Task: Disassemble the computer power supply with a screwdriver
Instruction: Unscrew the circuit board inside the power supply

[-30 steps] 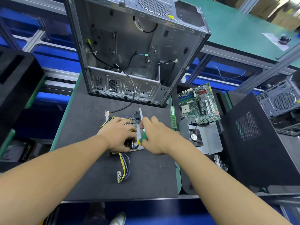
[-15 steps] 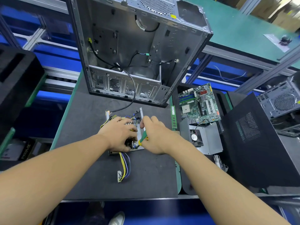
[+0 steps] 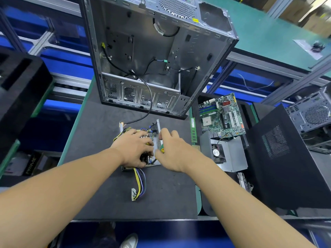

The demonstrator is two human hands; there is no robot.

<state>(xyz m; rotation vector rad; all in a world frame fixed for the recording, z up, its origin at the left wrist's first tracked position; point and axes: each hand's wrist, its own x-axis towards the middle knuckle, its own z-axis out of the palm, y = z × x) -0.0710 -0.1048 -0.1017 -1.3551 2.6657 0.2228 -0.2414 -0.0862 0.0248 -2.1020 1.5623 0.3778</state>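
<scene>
head view gives us the counter [image 3: 100,136] first, a dark mat that carries all the work. at its back stands the gutted computer case [image 3: 152,56], upright with its open side toward us, which leaves the front of the mat free. a black side panel [image 3: 279,158] leans at the right. just left of it the motherboard [image 3: 222,113] lies flat, with a fan unit [image 3: 231,158] right in front of it; we judge these are parts put out of the way.

the power supply [image 3: 158,127] lies on the mat near the foot of the case, cover off and inside facing up, so we can reach its screws from above. our left hand [image 3: 134,147] lies over its inside, fingers curled down round the parts and thumb at the near edge; we judge it steadies the unit against the turning. our right hand [image 3: 172,151] sits just beside it, fingers wrapped round the tool.

the wire bundle [image 3: 138,183] trails from the unit toward us over the mat, clear of both hands. the screwdriver [image 3: 162,148] shows only its green and yellow handle; its blade is hidden between the hands, so we cannot tell which screw it meets.
</scene>
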